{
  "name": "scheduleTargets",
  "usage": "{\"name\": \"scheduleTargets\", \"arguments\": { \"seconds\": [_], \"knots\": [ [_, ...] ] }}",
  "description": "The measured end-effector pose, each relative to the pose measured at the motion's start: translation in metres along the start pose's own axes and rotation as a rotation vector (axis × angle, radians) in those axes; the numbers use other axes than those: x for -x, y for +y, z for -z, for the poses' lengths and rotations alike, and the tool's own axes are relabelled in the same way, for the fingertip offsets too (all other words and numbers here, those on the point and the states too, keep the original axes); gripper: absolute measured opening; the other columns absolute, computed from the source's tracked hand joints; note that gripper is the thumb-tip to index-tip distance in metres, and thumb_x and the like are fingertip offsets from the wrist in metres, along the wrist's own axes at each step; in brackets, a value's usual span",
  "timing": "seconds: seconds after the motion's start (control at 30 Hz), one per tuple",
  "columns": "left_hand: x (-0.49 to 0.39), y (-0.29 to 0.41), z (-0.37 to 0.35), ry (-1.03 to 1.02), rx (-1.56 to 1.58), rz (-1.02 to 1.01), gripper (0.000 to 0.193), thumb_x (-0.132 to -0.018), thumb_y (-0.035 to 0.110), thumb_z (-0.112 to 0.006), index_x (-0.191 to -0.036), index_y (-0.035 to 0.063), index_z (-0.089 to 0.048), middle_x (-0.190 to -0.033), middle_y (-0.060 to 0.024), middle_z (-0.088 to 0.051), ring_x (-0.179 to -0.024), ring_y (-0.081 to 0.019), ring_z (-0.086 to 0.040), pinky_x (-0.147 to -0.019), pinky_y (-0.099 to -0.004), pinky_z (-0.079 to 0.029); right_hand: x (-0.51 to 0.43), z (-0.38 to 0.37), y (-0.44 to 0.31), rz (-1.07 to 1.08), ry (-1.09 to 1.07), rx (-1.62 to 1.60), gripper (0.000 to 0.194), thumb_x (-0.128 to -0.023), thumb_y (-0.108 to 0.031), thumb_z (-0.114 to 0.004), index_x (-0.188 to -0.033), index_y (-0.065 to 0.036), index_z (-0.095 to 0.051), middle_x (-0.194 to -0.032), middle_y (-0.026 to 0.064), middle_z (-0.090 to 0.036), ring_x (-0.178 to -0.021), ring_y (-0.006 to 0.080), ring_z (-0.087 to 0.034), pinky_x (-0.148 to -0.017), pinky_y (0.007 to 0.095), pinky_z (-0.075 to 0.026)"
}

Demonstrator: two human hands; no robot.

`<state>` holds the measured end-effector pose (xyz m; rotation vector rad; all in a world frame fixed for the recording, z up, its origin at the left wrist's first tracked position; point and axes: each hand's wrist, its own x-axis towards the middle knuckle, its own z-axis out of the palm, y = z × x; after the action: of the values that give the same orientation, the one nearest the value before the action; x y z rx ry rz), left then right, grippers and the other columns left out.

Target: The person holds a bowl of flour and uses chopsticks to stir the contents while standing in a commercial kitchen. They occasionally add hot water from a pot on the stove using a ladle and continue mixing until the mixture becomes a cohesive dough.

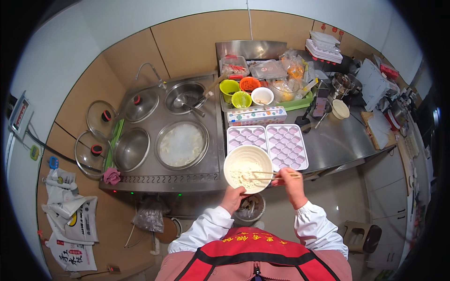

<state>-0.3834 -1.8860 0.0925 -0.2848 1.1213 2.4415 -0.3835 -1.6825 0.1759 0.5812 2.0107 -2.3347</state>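
My left hand (233, 198) grips the lower rim of a cream-coloured bowl (248, 151), tilted so its inside shows. Pale, crumbly flour-like stuff (242, 175) lies in the bowl. Wooden chopsticks (268, 175) are held in my right hand (291, 186), their tips in the pale stuff. Just behind the bowl, two white plastic trays with pinkish compartments (287, 147) lie side by side on the steel counter; the bowl partly hides the left one.
Left of the bowl, a round cooking well holds cloudy, pale contents (181, 144). A steel ladle (186, 103) rests in the well behind. Colourful cups (229, 87), a patterned box (256, 116) and a phone on a stand (320, 102) stand beyond the trays. A waste bin (255, 210) is below.
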Motion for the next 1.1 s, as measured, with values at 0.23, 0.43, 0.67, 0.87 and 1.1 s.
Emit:
{"name": "scheduleTargets", "arguments": {
  "seconds": [0.23,0.43,0.67,0.87,1.1],
  "knots": [
    [-0.001,0.001,-0.001,0.004,0.013,-0.006,0.056,-0.075,-0.008,-0.048,-0.131,-0.0066,-0.042,-0.122,-0.0189,-0.057,-0.106,-0.0314,-0.062,-0.086,-0.0429,-0.055,0.012,-0.004,-0.002,0.055,-0.377,-0.026,0.016,-0.092,-0.010,-0.057,-0.089,0.003,-0.065,-0.083,0.0058,-0.066,-0.072,0.0143,-0.066,-0.067,0.0261,-0.055],
    [-0.001,-0.003,0.000,-0.018,0.005,-0.005,0.055,-0.075,-0.009,-0.048,-0.130,-0.0058,-0.043,-0.119,-0.0190,-0.058,-0.103,-0.0308,-0.063,-0.083,-0.0404,-0.056,0.007,-0.004,0.003,0.284,-0.064,-0.075,0.018,-0.093,-0.010,-0.056,-0.088,0.004,-0.065,-0.083,0.0070,-0.066,-0.070,0.0139,-0.065,-0.066,0.0256,-0.054],
    [0.001,-0.003,0.002,-0.011,0.033,0.016,0.058,-0.075,-0.009,-0.047,-0.133,-0.0071,-0.041,-0.125,-0.0200,-0.056,-0.109,-0.0331,-0.061,-0.090,-0.0450,-0.053,0.007,-0.003,0.010,0.070,-0.025,0.043,0.019,-0.093,-0.012,-0.056,-0.093,0.004,-0.065,-0.081,0.0087,-0.066,-0.071,0.0161,-0.066,-0.067,0.0283,-0.055],
    [0.002,-0.001,0.005,-0.088,0.084,-0.038,0.058,-0.075,-0.008,-0.048,-0.133,-0.0057,-0.041,-0.123,-0.0191,-0.057,-0.109,-0.0327,-0.061,-0.091,-0.0455,-0.053,0.004,-0.006,0.010,0.081,-0.213,-0.003,0.016,-0.090,-0.009,-0.058,-0.086,0.004,-0.066,-0.079,0.0064,-0.066,-0.068,0.0142,-0.066,-0.064,0.0251,-0.054],
    [0.001,0.000,0.006,-0.096,0.063,-0.002,0.058,-0.075,-0.008,-0.049,-0.133,-0.0053,-0.041,-0.123,-0.0189,-0.057,-0.109,-0.0325,-0.061,-0.089,-0.0447,-0.053,0.002,-0.005,0.009,0.154,-0.238,-0.035,0.019,-0.094,-0.011,-0.054,-0.086,0.003,-0.063,-0.081,0.0073,-0.065,-0.067,0.0161,-0.065,-0.066,0.0270,-0.053]
  ]
}}
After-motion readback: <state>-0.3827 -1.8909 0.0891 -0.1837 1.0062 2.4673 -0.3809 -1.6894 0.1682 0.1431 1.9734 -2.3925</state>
